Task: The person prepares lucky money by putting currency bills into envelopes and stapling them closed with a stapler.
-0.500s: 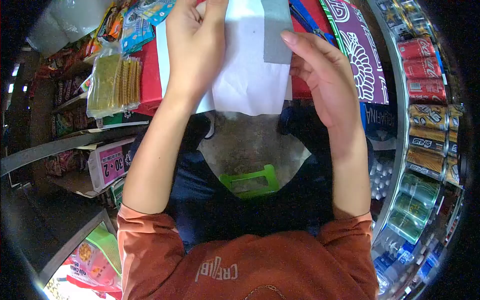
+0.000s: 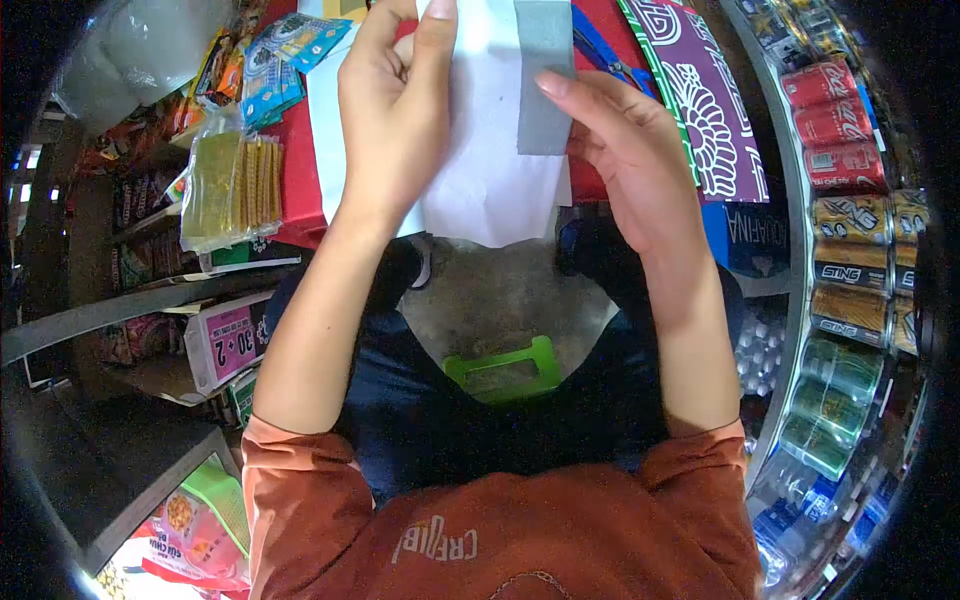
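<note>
A white paper (image 2: pixel 490 170) hangs over the near edge of a red surface (image 2: pixel 302 150), with a grey strip (image 2: pixel 545 110) along its upper right side. My left hand (image 2: pixel 400 120) is at the paper's left part, fingers curled and thumb pointing up; the paper's edge is partly hidden behind it. At the right edge, my right hand (image 2: pixel 635 150) pinches the paper, its thumb on the grey strip and its fingers partly hidden behind. Another pale sheet (image 2: pixel 325 120) lies beneath, to the left.
Blue packets (image 2: pixel 275 85) and a clear pack of yellowish sheets (image 2: pixel 230 185) lie left. Blue scissors (image 2: pixel 605 50) and a purple patterned bag (image 2: pixel 705 110) are right. Shelves of cans (image 2: pixel 835 125) stand far right. A green plastic piece (image 2: pixel 505 370) is on the floor below.
The paper's lower edge and the grey strip sit a little lower in view. My right hand has shifted slightly left, its thumb further onto the strip. The whole view has shifted slightly.
</note>
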`<state>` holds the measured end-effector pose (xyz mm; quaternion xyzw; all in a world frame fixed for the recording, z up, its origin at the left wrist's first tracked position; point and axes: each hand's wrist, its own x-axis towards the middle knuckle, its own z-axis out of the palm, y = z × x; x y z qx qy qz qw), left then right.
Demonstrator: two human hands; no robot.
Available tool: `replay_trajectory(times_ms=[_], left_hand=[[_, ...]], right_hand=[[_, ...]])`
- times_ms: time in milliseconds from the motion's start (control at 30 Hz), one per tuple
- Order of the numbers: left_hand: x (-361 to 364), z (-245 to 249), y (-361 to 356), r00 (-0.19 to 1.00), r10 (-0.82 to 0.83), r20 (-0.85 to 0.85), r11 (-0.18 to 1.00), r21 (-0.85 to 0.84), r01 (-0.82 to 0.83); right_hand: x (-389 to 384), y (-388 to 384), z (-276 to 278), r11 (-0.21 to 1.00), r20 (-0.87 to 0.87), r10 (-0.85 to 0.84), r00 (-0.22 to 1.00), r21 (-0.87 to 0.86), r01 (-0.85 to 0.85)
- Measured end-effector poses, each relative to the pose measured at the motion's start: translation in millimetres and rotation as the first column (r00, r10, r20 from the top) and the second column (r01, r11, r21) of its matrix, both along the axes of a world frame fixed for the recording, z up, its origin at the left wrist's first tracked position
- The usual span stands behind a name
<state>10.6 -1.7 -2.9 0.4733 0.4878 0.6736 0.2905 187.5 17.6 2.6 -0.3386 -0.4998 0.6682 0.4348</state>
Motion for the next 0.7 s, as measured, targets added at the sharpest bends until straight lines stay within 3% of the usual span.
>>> replay_trajectory(times_ms=[67, 167, 367, 467, 700], left_hand=[[-2, -1, -2, 0.992, 0.067, -0.109, 0.997, -0.031, -0.071], [-2, -3, -1, 0.989, 0.067, -0.132, 0.997, -0.02, -0.07], [10, 1, -1, 0.996, 0.053, -0.072, 0.999, 0.007, -0.052], [4, 0, -6, 0.993, 0.041, -0.113, 0.995, -0.083, -0.05], [11, 1, -4, 0.998, 0.012, -0.06, 1.0, -0.009, -0.012]], right_hand=[[4, 3, -4, 1.0, 0.029, 0.005, 1.0, 0.013, -0.005], [7, 6, -4, 0.999, 0.023, -0.005, 1.0, 0.049, 0.004], [3, 2, 1, 1.0, -0.037, 0.001, 0.999, 0.025, 0.0], [6, 3, 0, 0.999, -0.07, -0.006, 0.998, 0.032, 0.008], [2, 0, 2, 0.998, -0.066, -0.028, 0.997, 0.057, 0.031]])
